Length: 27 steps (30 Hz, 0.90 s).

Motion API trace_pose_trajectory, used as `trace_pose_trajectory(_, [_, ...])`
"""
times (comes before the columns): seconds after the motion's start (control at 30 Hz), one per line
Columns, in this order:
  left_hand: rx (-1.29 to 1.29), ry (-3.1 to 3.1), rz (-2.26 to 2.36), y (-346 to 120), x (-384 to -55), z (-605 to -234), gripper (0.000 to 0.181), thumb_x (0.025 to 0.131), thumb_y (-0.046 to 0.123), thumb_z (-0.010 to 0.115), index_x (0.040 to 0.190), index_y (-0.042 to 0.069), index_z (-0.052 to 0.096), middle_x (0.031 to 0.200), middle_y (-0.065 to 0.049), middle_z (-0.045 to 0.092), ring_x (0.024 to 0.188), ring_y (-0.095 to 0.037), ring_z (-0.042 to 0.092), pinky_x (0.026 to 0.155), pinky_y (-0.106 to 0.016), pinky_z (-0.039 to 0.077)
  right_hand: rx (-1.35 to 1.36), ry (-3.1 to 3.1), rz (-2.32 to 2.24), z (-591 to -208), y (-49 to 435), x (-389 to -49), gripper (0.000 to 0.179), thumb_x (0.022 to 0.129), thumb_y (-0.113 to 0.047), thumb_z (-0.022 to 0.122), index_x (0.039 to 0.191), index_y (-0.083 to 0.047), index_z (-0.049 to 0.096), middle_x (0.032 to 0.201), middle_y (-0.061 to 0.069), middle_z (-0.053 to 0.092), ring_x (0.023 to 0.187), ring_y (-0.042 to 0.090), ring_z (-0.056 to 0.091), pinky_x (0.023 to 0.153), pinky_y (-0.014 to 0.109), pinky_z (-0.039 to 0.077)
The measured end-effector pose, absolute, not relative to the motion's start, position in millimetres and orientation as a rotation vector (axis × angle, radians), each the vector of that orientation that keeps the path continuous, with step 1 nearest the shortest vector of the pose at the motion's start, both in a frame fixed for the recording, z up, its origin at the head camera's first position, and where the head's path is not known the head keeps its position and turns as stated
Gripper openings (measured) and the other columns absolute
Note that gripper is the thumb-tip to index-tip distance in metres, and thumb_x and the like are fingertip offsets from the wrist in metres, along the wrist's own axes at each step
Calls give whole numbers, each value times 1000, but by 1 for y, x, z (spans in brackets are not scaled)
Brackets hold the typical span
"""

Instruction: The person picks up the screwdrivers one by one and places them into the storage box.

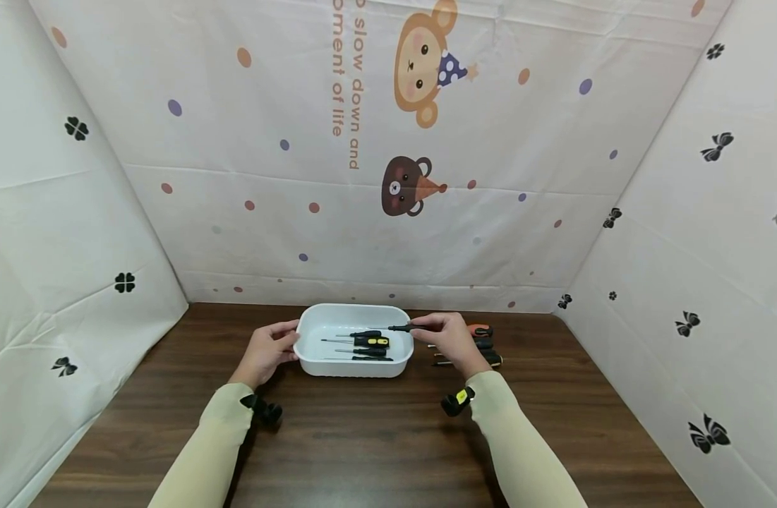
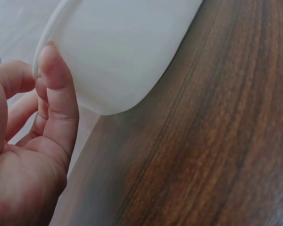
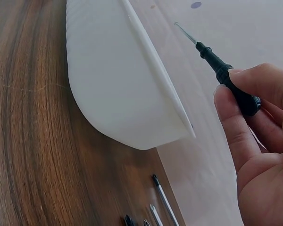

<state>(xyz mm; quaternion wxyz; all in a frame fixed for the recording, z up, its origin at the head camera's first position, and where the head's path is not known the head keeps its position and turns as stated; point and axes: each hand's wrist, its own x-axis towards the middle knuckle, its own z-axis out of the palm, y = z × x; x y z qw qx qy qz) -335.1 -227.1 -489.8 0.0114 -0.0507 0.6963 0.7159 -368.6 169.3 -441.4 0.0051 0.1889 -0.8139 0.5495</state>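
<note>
A white oblong tub [image 1: 356, 370] stands on the table. At its left end my left hand [image 1: 266, 353] grips the rim between thumb and fingers, as the left wrist view shows the thumb [image 2: 55, 70] on the outer wall. My right hand [image 1: 453, 342] pinches a small black screwdriver [image 3: 217, 66] by its handle, shaft pointing left, above the tub's right end. Inside the tub several screwdrivers lie side by side, handles to the right, among them a black-and-yellow one [image 1: 372, 342] and a slim black one [image 1: 370, 351].
Just right of the tub, partly behind my right hand, lie several more screwdrivers, one with an orange-and-black handle [image 1: 480, 329]. A patterned white cloth [image 1: 337, 233] rises behind the brown wooden table [image 1: 363, 437], with cloth walls on both sides.
</note>
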Motion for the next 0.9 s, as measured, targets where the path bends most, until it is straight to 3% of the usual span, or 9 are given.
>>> trace_pose_trajectory(0.23, [-154,2164,2234,-228,-334,-489,48,101,11,64,146,-4,52,110,-13,66,66,-9,63,63,-24,61,558,-2576,1702,-444,159,-374,19,84,-23,86,103,-20,83,103,1,78,86,16,64,68,25,53])
trace_pose_trajectory(0.57, [-164,2204,2202,-230,-339,-495,44,102,10,63,144,-1,55,116,-21,64,68,-10,63,65,-25,62,515,-2684,1614,-441,147,-381,21,83,-31,87,103,-29,83,113,-4,76,103,16,67,84,32,58])
trace_pose_trajectory(0.9, [-156,2180,2220,-228,-338,-494,45,102,8,62,144,-3,54,112,-18,65,67,-10,63,64,-24,62,531,-2726,1546,-439,134,-388,20,86,-25,84,106,-25,83,116,-2,76,104,16,69,85,36,61])
